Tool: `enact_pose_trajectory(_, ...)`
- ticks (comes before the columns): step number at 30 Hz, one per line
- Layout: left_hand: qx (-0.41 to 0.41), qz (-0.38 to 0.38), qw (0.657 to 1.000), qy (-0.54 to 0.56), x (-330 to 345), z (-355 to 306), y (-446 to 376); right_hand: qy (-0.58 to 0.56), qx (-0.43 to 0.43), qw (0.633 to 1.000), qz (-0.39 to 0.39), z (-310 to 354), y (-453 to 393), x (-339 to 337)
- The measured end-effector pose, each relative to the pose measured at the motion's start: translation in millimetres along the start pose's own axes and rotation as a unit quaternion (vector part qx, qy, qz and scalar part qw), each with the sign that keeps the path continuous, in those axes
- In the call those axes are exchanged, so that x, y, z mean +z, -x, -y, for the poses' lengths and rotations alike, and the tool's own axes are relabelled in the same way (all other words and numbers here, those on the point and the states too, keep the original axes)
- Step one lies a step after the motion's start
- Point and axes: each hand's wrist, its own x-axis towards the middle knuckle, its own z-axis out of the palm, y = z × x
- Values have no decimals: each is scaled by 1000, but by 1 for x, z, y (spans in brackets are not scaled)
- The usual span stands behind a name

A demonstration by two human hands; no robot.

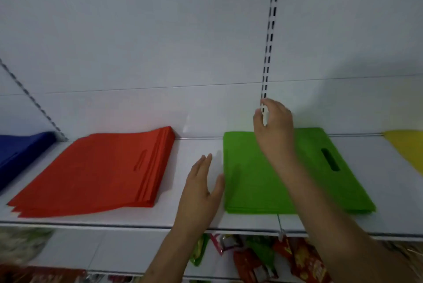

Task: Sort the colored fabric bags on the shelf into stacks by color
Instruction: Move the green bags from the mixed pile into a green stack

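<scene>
Four stacks of flat fabric bags lie on the white shelf (194, 145). A blue stack (20, 152) is at the far left, then a red stack (96, 168), a green stack (249, 175) and a yellow stack (407, 147) cut off at the right edge. My left hand (201, 186) is flat and open on the shelf, its thumb against the green stack's left edge. My right hand (274, 122) hovers above the far edge of the green stack with fingers loosely curved, holding nothing. My right forearm hides the middle of the green stack.
A slotted metal upright (270, 38) runs up the white back panel behind my right hand. Another slanted upright (34, 102) stands at the left. Below the shelf edge hang colourful snack packets (258, 257).
</scene>
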Motion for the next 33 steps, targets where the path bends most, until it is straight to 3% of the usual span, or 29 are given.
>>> enact_pose_trajectory(8, 29, -111, 993, -11, -161, 77, 46, -146, -90, 979, 108, 209, 57, 120)
enact_pose_trajectory(18, -92, -251, 963, -37, -393, 238, 153, -254, -108, 932, 234, 447, 188, 278)
enact_pose_trajectory(27, -151, -299, 941, -39, -520, 363, 174, -267, -128, 906, 304, 572, 249, 412)
enact_pose_trajectory(33, -163, -295, 941, -42, -595, 460, 136, -247, -109, 915, 299, 626, 246, 530)
